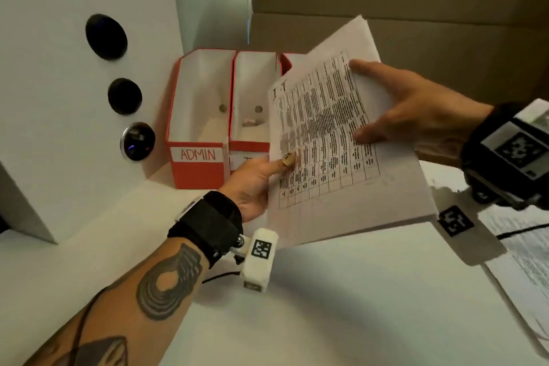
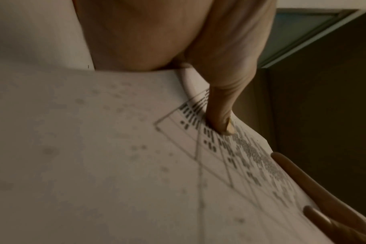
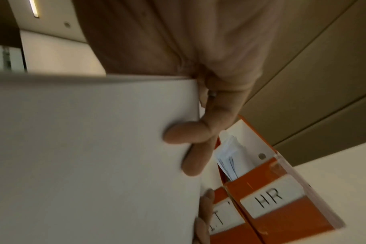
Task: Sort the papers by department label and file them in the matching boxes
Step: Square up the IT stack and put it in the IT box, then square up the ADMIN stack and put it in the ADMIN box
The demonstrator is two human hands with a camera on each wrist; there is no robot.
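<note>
Boxes first, far left: ADMIN box (image 1: 197, 116) against the white wall, open at the top, nothing visible inside. Next along, middle box (image 1: 252, 104), label half hidden in the head view; read as "I.T" from the right wrist view. Beyond that, HR box (image 3: 282, 203), sheets already standing in it.

Left hand (image 1: 255, 184) under the near left edge of the paper stack (image 1: 332, 134), thumb pressed on the printed top sheet, fingers out of sight beneath; clamped on the stack, by the look of it. Stack held in the air, tilted, just in front of and partly over the middle and HR boxes. Handwritten "I.T" at the upper left corner of the top sheet.

Right hand (image 1: 401, 104) on the far right edge, thumb above, fingers (image 3: 182, 133) curled against the blank underside; pinching the stack.

Step in hand, as judged: peel off the I.T sheet, drop into the middle box. Advice: slide the left thumb to separate one sheet only, check for a second clinging; keep the right hand firm on the remainder; turn the sheet upright, short edge down, enter between the box walls, avoid the HR slot. More sheets lying on the worktop (image 1: 356, 306) at far right.
</note>
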